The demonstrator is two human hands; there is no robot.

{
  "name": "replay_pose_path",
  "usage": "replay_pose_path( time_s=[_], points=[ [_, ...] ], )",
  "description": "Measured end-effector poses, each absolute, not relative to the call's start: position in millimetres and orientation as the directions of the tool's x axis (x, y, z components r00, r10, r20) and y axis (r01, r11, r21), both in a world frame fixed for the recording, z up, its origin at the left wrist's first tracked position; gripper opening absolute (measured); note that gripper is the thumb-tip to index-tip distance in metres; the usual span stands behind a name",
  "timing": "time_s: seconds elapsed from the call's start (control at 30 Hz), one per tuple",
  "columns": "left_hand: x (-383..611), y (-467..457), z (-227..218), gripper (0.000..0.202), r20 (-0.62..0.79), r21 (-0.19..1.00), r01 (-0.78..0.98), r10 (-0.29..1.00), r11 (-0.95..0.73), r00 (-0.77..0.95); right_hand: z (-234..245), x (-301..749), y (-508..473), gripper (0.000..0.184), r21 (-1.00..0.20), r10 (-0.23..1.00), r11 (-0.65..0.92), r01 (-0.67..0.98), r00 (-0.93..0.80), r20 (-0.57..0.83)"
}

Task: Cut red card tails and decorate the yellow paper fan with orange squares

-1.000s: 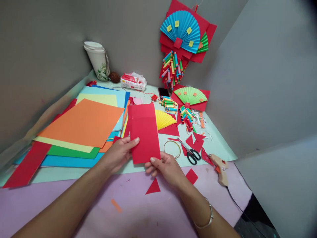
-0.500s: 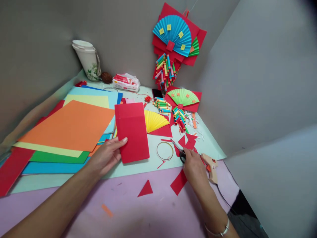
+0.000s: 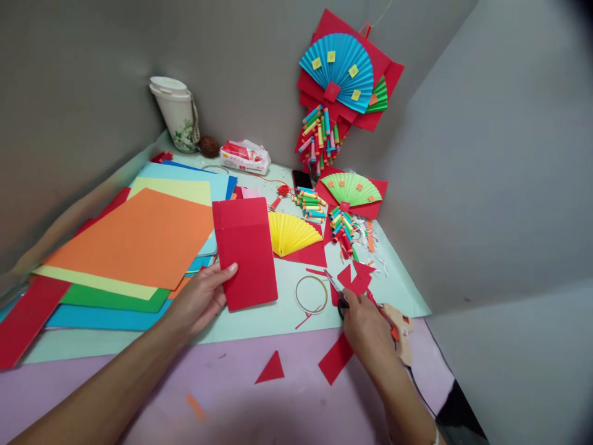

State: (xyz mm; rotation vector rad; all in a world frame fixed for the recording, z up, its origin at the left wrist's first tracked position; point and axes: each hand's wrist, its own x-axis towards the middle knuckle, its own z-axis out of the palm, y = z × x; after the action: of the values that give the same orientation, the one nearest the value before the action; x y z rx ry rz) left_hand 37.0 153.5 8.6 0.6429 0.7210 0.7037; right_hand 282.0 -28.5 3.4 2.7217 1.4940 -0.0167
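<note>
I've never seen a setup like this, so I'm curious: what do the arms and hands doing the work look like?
They're a person's: the left hand and right hand are bare, with no gloves, sleeves or cables showing. A sliver of silvery band shows on the right arm.

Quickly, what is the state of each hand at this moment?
Left hand: closed, holding the red card by one side.
Right hand: at the handles of the scissors; whether closed cannot be told.
</note>
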Motion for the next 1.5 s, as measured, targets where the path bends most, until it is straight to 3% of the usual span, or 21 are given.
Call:
replay_pose_path(
  time_s=[0.13, 0.23, 0.33, 0.43, 0.53, 0.63, 1.2, 1.5],
  points=[
    [38, 153, 10, 0.034, -0.355, 0.717, -0.364, 0.760, 0.595, 0.544, 13, 285, -29, 0.041, -0.140, 0.811, -0.582, 0.801, 0.583, -0.039],
    [38, 153, 10, 0.036, -0.348, 0.717, -0.363, 0.757, 0.595, 0.553, 16, 285, -32, 0.040, -0.458, 0.793, -0.541, 0.705, 0.609, 0.000],
    [37, 154, 9, 0.041, -0.344, 0.718, -0.373, 0.766, 0.588, 0.544, 16, 277, -33, 0.041, -0.791, 0.789, -0.406, 0.457, 0.613, -0.051],
    [36, 156, 12, 0.041, -0.350, 0.704, -0.392, 0.769, 0.593, 0.535, 15, 256, -29, 0.051, -0.942, 0.816, -0.295, 0.158, 0.555, -0.163],
    [34, 158, 19, 0.033, -0.344, 0.687, -0.425, 0.780, 0.589, 0.523, 16, 231, -21, 0.053, -0.962, 0.864, -0.273, 0.011, 0.442, -0.240],
    [30, 160, 27, 0.031, -0.332, 0.685, -0.468, 0.811, 0.559, 0.482, 14, 213, -12, 0.050, -0.971, 0.905, -0.237, -0.015, 0.362, -0.226],
    [25, 168, 22, 0.034, -0.284, 0.677, -0.519, 0.835, 0.522, 0.470, -20, 192, -13, 0.051, -0.975, 0.974, -0.031, 0.218, 0.225, 0.019],
    [32, 165, 17, 0.037, -0.291, 0.657, -0.540, 0.837, 0.527, 0.463, -29, 191, -14, 0.054, -0.940, 0.965, 0.004, 0.341, 0.246, 0.094]
  ],
)
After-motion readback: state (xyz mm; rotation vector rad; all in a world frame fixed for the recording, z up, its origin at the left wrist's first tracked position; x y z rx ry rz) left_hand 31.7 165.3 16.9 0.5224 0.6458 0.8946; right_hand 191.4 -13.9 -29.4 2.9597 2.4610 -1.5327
